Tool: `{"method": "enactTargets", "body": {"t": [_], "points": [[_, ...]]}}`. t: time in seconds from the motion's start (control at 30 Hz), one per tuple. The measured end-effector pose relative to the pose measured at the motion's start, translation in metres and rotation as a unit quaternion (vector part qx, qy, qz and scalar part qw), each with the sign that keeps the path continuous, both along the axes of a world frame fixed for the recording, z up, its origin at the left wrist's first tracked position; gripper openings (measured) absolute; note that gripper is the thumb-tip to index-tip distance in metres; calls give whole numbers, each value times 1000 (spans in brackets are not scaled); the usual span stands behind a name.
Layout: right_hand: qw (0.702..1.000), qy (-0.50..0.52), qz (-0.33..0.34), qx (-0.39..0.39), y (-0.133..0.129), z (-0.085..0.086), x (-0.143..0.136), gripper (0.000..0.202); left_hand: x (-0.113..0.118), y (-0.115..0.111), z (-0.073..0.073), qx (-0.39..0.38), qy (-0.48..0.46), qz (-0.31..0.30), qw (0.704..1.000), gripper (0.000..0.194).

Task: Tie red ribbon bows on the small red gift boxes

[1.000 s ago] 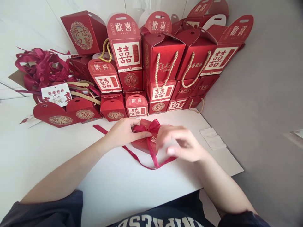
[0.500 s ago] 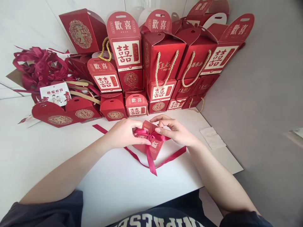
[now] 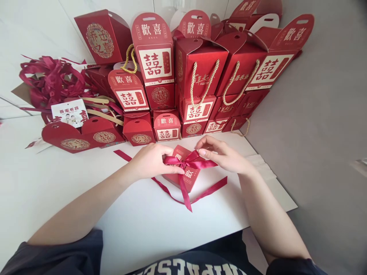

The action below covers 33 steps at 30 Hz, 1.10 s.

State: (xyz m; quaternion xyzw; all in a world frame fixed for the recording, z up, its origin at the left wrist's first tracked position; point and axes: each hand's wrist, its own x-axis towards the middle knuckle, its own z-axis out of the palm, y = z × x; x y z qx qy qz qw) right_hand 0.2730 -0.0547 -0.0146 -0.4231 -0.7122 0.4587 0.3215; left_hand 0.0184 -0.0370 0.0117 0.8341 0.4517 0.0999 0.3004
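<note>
A small red gift box (image 3: 192, 184) stands on the white table in front of me, with a crimson ribbon (image 3: 186, 196) tied in a bow over its top. My left hand (image 3: 153, 160) pinches the bow's left loop between thumb and fingers, close to the knot. On the other side, my right hand (image 3: 225, 154) has thumb and forefinger together on the upper edge of the right part of the bow. One ribbon tail hangs over the box front. Another length of ribbon curves over the table around the box.
Stacked red gift boxes (image 3: 155, 63) line the back wall, some with gold rope handles. At the left, an open box (image 3: 71, 143) holds a printed card (image 3: 70, 112) beside a heap of ribbon (image 3: 51, 82). Folded white paper (image 3: 262, 166) lies near the grey wall at right.
My right hand has moved right and slightly up from the knot, drawing out the bow's right part, which now looks wider. My left hand keeps its pinch at the left loop.
</note>
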Motion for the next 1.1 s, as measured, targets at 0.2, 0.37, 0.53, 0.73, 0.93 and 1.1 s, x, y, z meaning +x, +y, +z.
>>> {"method": "enactTargets", "body": {"t": [0.2,0.37,0.53,0.73,0.93,1.1], "points": [[992,-108,66,-17,-3,12,20,38,0,0,-1,7,15,0,1000,54],[993,-55,97,-38,-6,13,16,35,-2,2,-4,16,50,4,999,60],[990,-25,94,-98,-6,11,17,36,-3,3,-3,2,56,-8,998,58],[978,-51,124,-160,-2,7,25,38,-1,2,0,13,70,-7,997,58],[962,-103,175,-181,1,8,37,36,0,2,1,11,33,-7,999,52],[957,-108,194,-186,5,8,45,29,1,3,3,-16,-23,-23,999,44]]}}
